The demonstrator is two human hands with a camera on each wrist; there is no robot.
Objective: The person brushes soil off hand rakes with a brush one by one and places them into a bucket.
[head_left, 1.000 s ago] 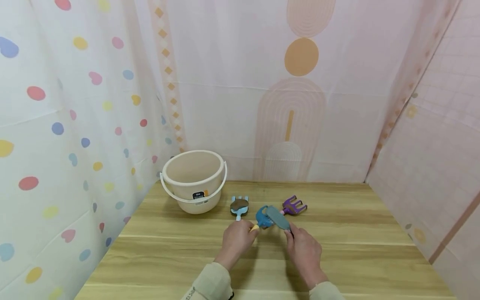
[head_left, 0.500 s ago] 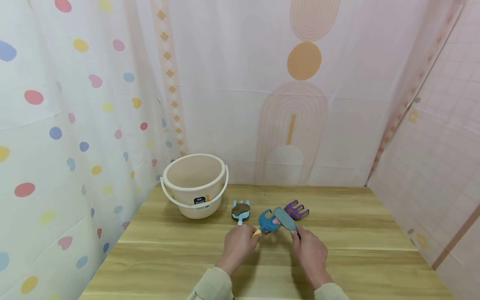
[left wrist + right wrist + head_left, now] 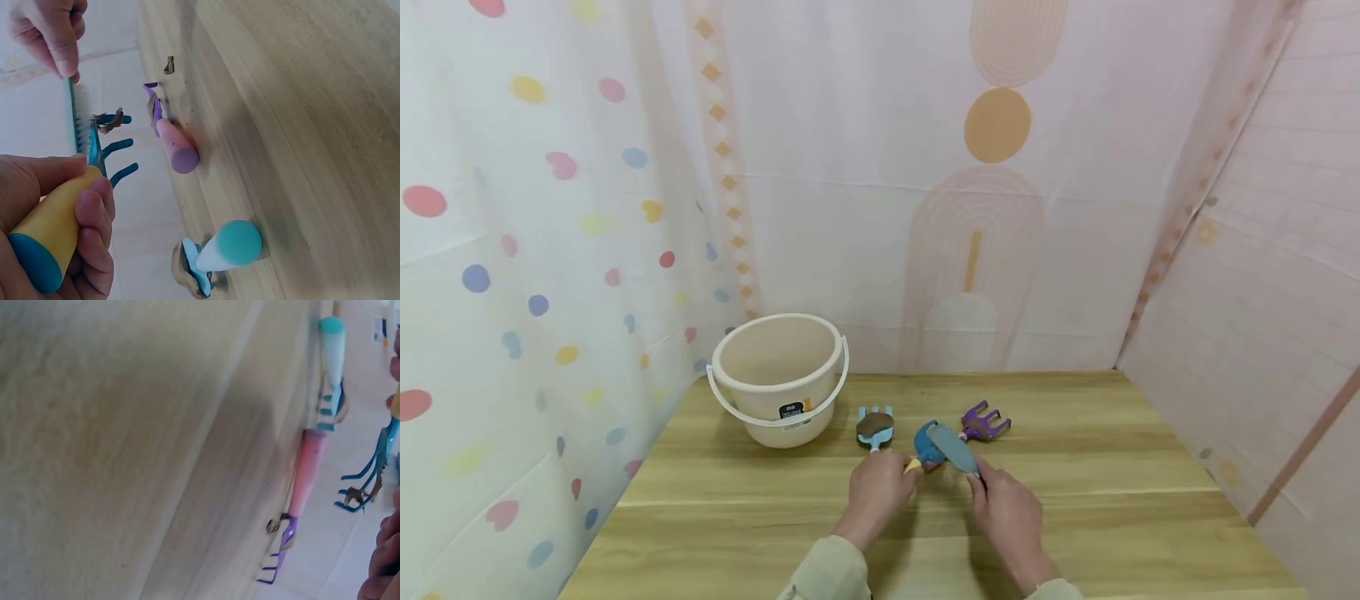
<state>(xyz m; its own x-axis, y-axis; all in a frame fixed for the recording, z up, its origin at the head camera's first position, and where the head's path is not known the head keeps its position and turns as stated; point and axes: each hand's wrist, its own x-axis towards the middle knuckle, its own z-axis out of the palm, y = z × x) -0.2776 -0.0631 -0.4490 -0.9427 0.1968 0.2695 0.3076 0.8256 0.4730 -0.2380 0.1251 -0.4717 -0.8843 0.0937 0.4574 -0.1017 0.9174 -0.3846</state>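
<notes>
My left hand point(image 3: 878, 493) grips the yellow handle point(image 3: 57, 209) of a small blue hand rake point(image 3: 927, 440). Between the thumb and fingers of my right hand point(image 3: 1011, 510) is a grey-teal brush point(image 3: 953, 448). Its white bristles point(image 3: 84, 112) lie against the rake's head in the left wrist view. A crumpled brown scrap point(image 3: 111, 120) clings to the rake's tines. Beyond the hands, a purple rake point(image 3: 985, 422) with a pink handle point(image 3: 175, 145) lies on the table. Left of it is a light blue rake point(image 3: 877, 437) with a brown clump on its head.
A cream bucket point(image 3: 797, 388) with a white bail handle stands at the table's back left. One small brown crumb point(image 3: 169, 64) lies near the purple rake on the wooden table point(image 3: 1075, 533). Patterned curtains point(image 3: 865, 208) hang behind and along both sides.
The brush has shifted slightly back and forth over the blue rake's head. Both hands keep their hold. The head view has also shifted slightly.
</notes>
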